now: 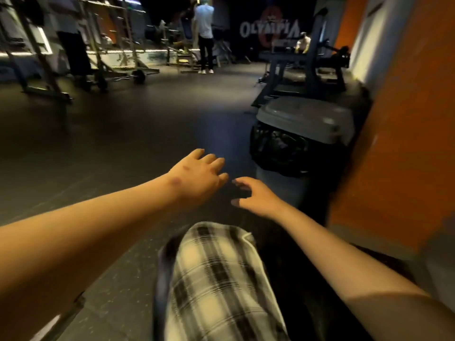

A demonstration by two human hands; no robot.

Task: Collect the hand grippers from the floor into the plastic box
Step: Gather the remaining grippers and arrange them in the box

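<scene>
No hand grippers and no plastic box could be seen anywhere in the view; the dark rubber gym floor (138,134) ahead lay bare where the camera reached it. Such grippers are probably light, stiff, spring-loaded tools with two handles, best picked up by wrapping the fingers round one handle or the coil at the top, though none was visible to confirm this.

The left hand (199,177) was stretched forward, palm down, fingers loosely spread and holding nothing. Just beside it, close but apart, the right hand (256,195) reached out with fingers curled in an open claw, also empty. Both hovered above the floor.

Below them lay a knee in black-and-cream checked cloth (216,279), which suggested the person was crouching. To the right stood a grey lidded waste bin with a black liner (302,134), against an orange wall (394,143). Farther back were weight benches, racks and standing people, blurred in the dim light.
</scene>
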